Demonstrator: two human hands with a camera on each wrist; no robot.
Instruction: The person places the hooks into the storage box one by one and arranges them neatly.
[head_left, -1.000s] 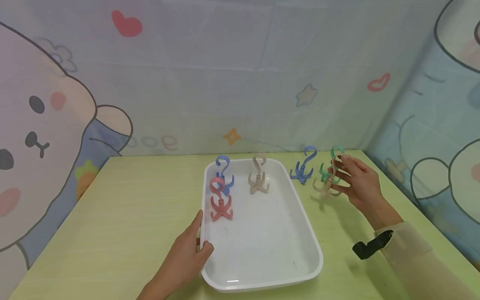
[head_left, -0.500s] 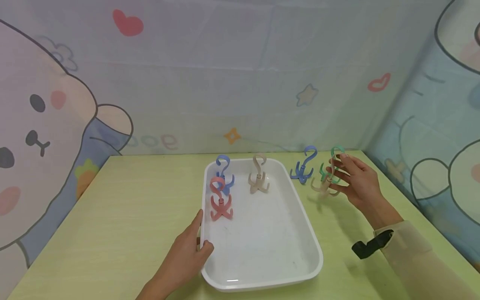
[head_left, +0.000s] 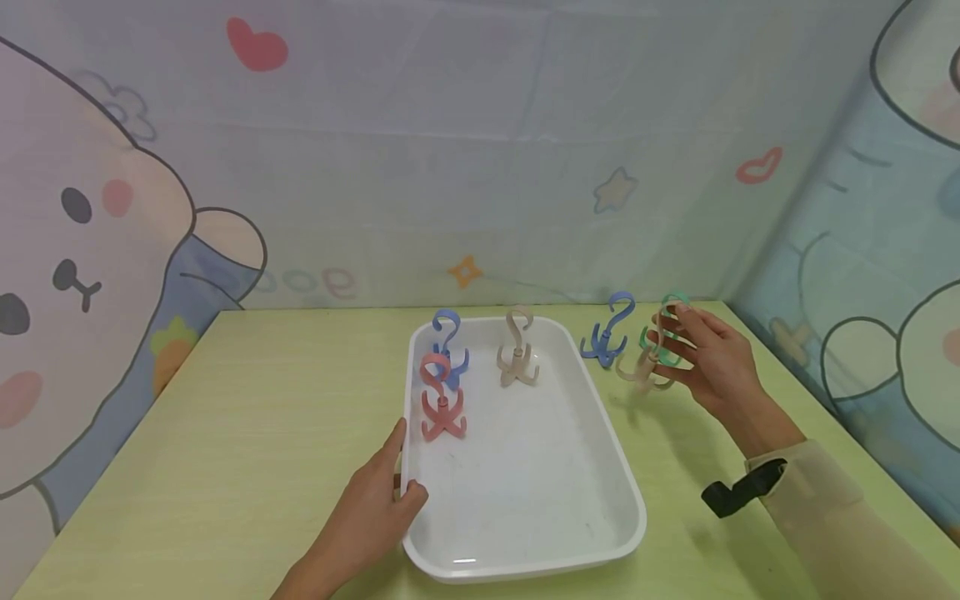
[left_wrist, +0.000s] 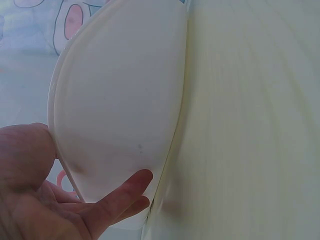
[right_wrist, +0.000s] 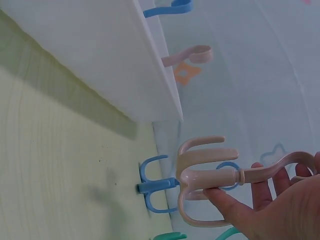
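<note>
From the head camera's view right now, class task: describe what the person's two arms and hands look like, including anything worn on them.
Both hands are bare: no gloves, and no rings that show. The right hand comes out of a long, loose beige sleeve, with a small black strap or clip fixed at the wrist. The left hand shows no sleeve up to the frame's lower edge. Its fingers are plain and unmarked.

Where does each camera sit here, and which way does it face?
Head: above, looking forward and down at the table, white tray and both hands: left hand, right hand.
Left wrist: low beside the left hand, facing the tray's outer wall.
Right wrist: under the right hand, facing the beige hook it holds.
Shared: head and right wrist views both show the beige hook and tray.
</note>
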